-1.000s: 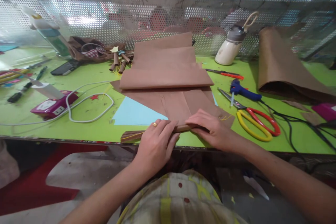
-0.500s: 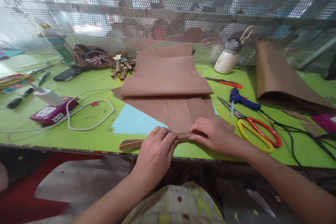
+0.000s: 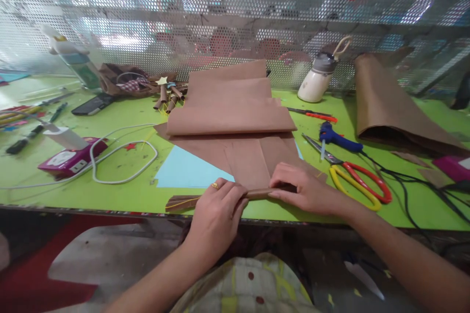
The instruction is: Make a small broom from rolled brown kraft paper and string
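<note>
A narrow brown paper roll [image 3: 259,193] lies along the near edge of the green table, in front of larger folded brown paper sheets [image 3: 231,120]. My left hand [image 3: 220,208], with a ring on one finger, is closed around the roll's middle. To its right, my right hand [image 3: 299,188] pinches the same roll between thumb and fingers. Beyond my left hand, the roll's left part sticks out as a layered brown strip [image 3: 181,202] with a yellow string along it. A light blue sheet [image 3: 189,168] lies partly under the brown paper.
Right of my hands lie scissors [image 3: 362,181] with yellow and red handles and a blue glue gun [image 3: 340,138]. Farther back stand a white bottle [image 3: 316,78] and a large brown paper roll [image 3: 385,107]. At left, a purple power strip [image 3: 69,159] trails a white cable [image 3: 127,180].
My right hand has shifted slightly right along the paper roll, and more of the roll shows between my hands. The whole view has drifted a little.
</note>
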`<action>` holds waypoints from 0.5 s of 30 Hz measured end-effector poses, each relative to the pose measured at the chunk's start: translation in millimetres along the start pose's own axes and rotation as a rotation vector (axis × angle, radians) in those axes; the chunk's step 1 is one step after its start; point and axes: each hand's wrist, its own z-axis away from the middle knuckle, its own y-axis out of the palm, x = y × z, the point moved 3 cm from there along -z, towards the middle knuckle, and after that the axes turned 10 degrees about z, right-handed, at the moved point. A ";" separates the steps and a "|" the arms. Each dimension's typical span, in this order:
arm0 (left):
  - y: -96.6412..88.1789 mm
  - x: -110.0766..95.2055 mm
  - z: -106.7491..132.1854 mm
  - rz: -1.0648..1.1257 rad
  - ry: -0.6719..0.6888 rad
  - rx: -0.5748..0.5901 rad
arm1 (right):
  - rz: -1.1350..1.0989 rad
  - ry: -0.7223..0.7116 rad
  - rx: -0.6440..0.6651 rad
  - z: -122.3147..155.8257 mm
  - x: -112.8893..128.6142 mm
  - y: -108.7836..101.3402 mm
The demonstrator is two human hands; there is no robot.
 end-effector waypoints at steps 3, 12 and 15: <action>0.1 -0.9 0.3 -0.009 -0.016 0.011 | -0.032 -0.001 0.013 2.2 -0.6 -3.8; 0.8 -3.3 0.2 -0.067 -0.025 0.042 | 0.037 -0.024 0.048 -0.2 5.6 -1.4; -0.2 -5.0 -1.0 -0.094 -0.038 0.065 | 0.062 -0.019 0.077 -1.5 5.5 -0.8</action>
